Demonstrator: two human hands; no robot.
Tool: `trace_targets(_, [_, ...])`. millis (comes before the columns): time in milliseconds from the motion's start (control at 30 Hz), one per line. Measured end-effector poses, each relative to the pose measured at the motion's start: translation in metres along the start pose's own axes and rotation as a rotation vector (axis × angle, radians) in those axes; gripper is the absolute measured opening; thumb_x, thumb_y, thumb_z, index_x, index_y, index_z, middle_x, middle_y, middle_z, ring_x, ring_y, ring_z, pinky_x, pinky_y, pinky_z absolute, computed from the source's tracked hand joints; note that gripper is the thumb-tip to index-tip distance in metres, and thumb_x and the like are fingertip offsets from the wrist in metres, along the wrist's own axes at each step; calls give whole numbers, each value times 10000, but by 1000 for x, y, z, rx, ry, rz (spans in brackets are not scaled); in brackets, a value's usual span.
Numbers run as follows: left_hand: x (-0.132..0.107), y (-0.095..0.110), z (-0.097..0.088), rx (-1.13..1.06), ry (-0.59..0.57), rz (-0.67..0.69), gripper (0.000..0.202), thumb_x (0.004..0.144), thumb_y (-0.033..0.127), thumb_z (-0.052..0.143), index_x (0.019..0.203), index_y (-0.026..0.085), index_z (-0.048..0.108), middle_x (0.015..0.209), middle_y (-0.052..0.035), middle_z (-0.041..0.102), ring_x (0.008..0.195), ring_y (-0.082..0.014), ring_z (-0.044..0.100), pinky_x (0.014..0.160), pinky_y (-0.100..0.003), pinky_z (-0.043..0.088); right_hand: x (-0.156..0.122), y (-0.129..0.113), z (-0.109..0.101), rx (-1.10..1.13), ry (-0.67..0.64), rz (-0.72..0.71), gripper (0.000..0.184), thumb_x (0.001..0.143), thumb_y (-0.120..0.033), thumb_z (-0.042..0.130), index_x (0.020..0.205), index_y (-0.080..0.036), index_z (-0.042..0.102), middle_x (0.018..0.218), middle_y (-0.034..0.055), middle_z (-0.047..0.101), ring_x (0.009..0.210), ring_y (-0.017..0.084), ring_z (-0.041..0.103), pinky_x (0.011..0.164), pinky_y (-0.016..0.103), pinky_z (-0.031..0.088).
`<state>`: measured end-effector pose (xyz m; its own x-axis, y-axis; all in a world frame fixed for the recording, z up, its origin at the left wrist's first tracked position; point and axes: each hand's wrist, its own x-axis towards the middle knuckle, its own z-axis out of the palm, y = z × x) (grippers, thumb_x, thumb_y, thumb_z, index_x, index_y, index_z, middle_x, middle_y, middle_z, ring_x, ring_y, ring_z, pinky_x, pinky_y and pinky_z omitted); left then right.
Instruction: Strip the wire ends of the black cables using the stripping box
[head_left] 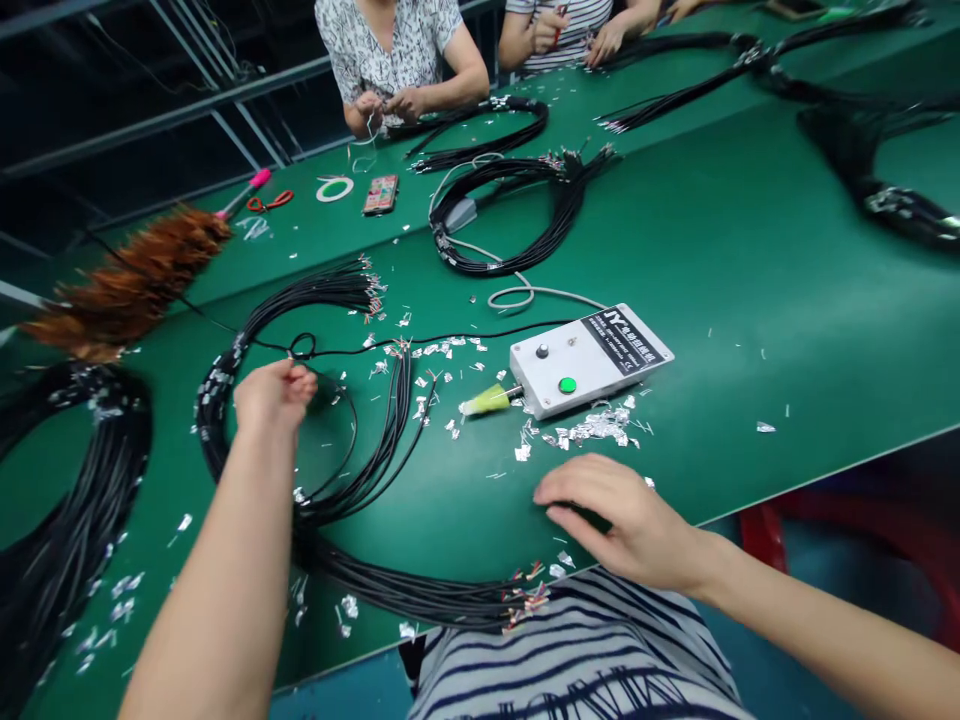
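My left hand [274, 393] is closed in a pinch over a single black cable [352, 350] that runs across the green table [750, 260]; a loop in that cable lies just beyond my fingers. Beneath and beside that hand curves a thick bundle of black cables [375, 470] with stripped ends near my body. My right hand [622, 515] lies palm down, fingers stretched out, on the table's near edge and holds nothing. A white control box [589, 360] with a green button and a yellow-tipped nozzle [487, 400] sits between the hands, ringed by silver foil scraps [592, 428].
A feather duster [127, 285] lies at far left above another cable bundle [75, 520]. More cable coils [510, 215] lie farther back. Two other people work at the far edge, near a phone [380, 194], tape ring [334, 188] and scissors [270, 202].
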<state>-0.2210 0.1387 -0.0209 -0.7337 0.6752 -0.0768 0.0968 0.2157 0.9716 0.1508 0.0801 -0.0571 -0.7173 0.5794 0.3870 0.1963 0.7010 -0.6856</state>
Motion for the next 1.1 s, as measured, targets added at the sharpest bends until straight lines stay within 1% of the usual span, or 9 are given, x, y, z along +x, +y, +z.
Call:
trace_targets(133, [9, -1, -1, 120, 45, -80, 278, 868, -45, 359, 708, 175, 415, 584, 22, 500, 539, -123, 571, 643, -320, 510, -6, -11, 10, 58, -230, 49, 140, 933, -220, 528, 936, -186, 665, 864, 51, 655, 783, 173, 583, 717, 336, 431])
trace_targets(233, [-30, -3, 3, 186, 35, 23, 149, 895, 43, 488, 808, 164, 499, 750, 10, 559, 672, -115, 579, 750, -307, 487, -5, -14, 14, 20, -275, 37, 180, 925, -190, 497, 824, -186, 646, 830, 39, 614, 772, 169, 538, 732, 341, 386])
trace_targets(300, [-76, -2, 5, 233, -76, 107, 105, 838, 83, 617, 867, 175, 576, 829, 14, 589, 752, -123, 573, 763, -273, 461, 0, -15, 14, 38, -285, 56, 213, 943, -158, 457, 800, -181, 614, 825, 33, 611, 783, 163, 533, 740, 334, 377])
trace_targets(333, [-101, -2, 5, 265, -212, 122, 83, 812, 107, 654, 835, 175, 613, 792, 11, 604, 747, -140, 577, 741, -275, 459, 3, -15, 13, 54, -284, 75, 211, 952, -156, 446, 812, -178, 602, 833, 32, 616, 790, 161, 536, 745, 332, 379])
trace_targets(400, [-150, -1, 5, 403, -759, 233, 40, 830, 198, 649, 868, 193, 638, 848, -11, 640, 821, -177, 598, 759, -294, 461, 13, -15, 10, 82, -260, 120, 174, 963, -173, 451, 858, -173, 590, 860, 38, 634, 804, 164, 548, 758, 336, 392])
trace_targets(467, [-186, -2, 6, 476, -985, 249, 42, 856, 227, 617, 890, 204, 628, 869, -17, 648, 833, -185, 592, 754, -297, 451, 23, -16, 9, 108, -208, 158, 151, 959, -189, 465, 873, -172, 587, 858, 40, 642, 801, 167, 559, 769, 344, 409])
trace_targets(567, [-206, -5, 11, 426, -965, 120, 214, 948, 302, 475, 788, 194, 569, 677, 10, 574, 644, -144, 532, 621, -264, 408, 36, -13, 11, 243, -82, 270, 145, 955, -223, 480, 894, -176, 602, 870, 43, 648, 810, 168, 582, 757, 333, 449])
trace_targets(767, [-195, -8, 18, 161, -831, -145, 316, 931, 438, 461, 919, 149, 587, 602, 25, 550, 445, -85, 423, 474, -226, 339, 40, -7, 23, 553, 132, 470, 158, 938, -272, 527, 1013, -192, 642, 945, 42, 669, 832, 144, 621, 768, 295, 500])
trace_targets(1100, [-198, -12, 22, 147, -801, -126, 318, 943, 459, 477, 846, 163, 540, 583, 37, 522, 437, -60, 354, 433, -207, 246, 51, -15, 35, 660, 184, 599, 142, 809, -316, 647, 816, -178, 680, 727, 3, 652, 660, 125, 569, 609, 268, 416])
